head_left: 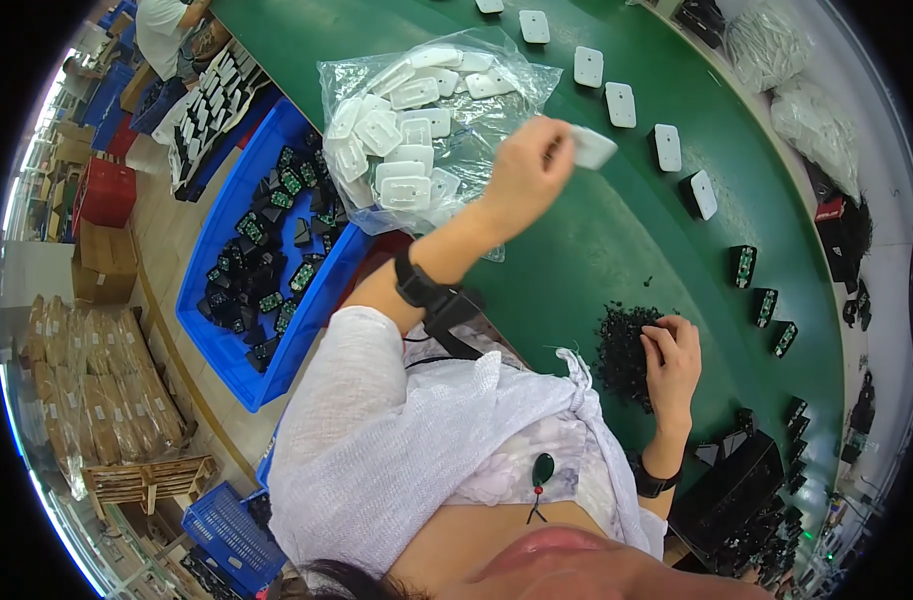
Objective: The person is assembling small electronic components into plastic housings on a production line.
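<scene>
1. Well to the left of the left hand (528, 172) stands a brown cardboard box (104, 264), with wrapped brown bundles (101, 370) beneath it in view, beside a wooden pallet (148, 482); what the box holds cannot be told.
2. Farther down on that same side is a blue basket (232, 535) with slatted walls, its contents unclear.
3. Nearer to the left hand, beside the bench (546, 265), a blue bin (221, 362) holds a loose heap of black cases (251, 228), many showing green circuit boards.
4. Just left of the left hand, a clear plastic bag (521, 85) lies on the bench, with numerous white covers (404, 192) overlapping inside.
5. The left hand pinches a single white cover (594, 148) between thumb and fingers, out past its fingertips.
6. At the right hand (672, 350), curled fingers touch the right edge of a pile of small black pieces (621, 352); whether they grip one, I cannot tell.
7. Beyond both hands, more covers line the bench, followed by upright cases with green boards (743, 267).
8. Below the right hand sits a black box (721, 500), contents unclear.
</scene>
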`<act>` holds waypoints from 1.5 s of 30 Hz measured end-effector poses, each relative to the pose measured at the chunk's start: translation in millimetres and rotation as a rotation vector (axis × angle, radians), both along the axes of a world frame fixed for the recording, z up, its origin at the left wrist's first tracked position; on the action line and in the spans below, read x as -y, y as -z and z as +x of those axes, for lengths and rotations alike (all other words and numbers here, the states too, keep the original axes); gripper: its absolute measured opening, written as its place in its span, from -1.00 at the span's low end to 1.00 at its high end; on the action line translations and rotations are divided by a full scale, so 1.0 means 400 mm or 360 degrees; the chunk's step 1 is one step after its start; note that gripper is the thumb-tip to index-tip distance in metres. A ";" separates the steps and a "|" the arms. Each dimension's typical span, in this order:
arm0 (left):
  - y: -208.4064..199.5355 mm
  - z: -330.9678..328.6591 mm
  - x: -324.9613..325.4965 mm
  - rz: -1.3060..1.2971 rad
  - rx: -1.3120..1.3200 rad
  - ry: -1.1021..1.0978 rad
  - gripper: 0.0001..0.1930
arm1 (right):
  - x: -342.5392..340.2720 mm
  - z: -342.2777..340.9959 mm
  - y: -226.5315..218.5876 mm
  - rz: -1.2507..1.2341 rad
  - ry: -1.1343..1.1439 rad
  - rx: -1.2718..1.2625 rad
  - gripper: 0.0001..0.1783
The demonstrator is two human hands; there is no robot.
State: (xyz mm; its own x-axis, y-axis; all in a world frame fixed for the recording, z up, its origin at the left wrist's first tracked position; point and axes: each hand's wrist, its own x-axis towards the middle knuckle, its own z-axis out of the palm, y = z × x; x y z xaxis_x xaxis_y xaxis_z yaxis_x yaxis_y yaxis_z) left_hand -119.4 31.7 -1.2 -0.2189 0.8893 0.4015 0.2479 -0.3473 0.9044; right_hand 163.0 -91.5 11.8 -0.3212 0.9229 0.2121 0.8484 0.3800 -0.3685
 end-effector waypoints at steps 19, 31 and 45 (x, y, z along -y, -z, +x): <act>0.018 0.198 0.027 -0.0534 0.0462 0.0753 -0.87 | -0.040 0.034 -0.081 -0.0369 0.0344 -0.0264 -0.91; -0.024 0.242 0.081 -0.0307 0.0342 0.1055 -0.80 | -0.137 -0.042 -0.091 -0.0692 0.0540 -0.1934 -0.90; -0.006 0.234 0.076 -0.0025 -0.0028 0.0983 -0.77 | -0.130 -0.067 -0.070 -0.0702 0.0566 -0.1681 -0.85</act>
